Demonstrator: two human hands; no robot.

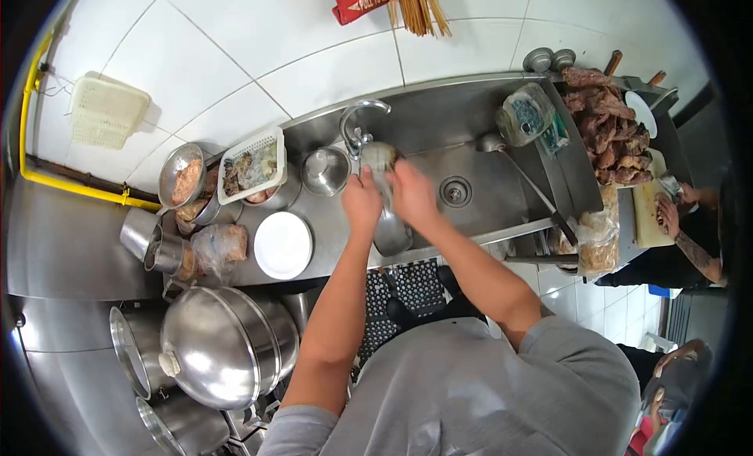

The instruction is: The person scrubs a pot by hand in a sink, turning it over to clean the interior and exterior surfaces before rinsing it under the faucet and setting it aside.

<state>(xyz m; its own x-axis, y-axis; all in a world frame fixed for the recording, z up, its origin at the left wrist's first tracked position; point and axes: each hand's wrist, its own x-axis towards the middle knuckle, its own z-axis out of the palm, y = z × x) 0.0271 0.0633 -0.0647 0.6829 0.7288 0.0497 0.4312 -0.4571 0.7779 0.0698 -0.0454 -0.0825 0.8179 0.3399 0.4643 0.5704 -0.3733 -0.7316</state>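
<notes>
Both hands are together under the curved tap (362,122), at the left end of the steel sink (502,197). My left hand (361,200) is closed at the near left side of a greyish, pale wet thing (380,155) whose kind I cannot make out. Opposite it, my right hand (413,191) is closed against the same thing and slightly smeared by motion. Fingers and blur hide much of what they grip. Below the hands, a shiny see-through or metal shape (393,235) lies at the sink's near edge.
A white plate (283,245), a lidded steel pot (326,171) and a white basket of food (252,165) stand left. A ladle (536,185) and a plastic jar (526,115) lie right. Beyond, meat (608,126) is piled near a co-worker's hands (669,214). Large pots (216,346) stand lower left.
</notes>
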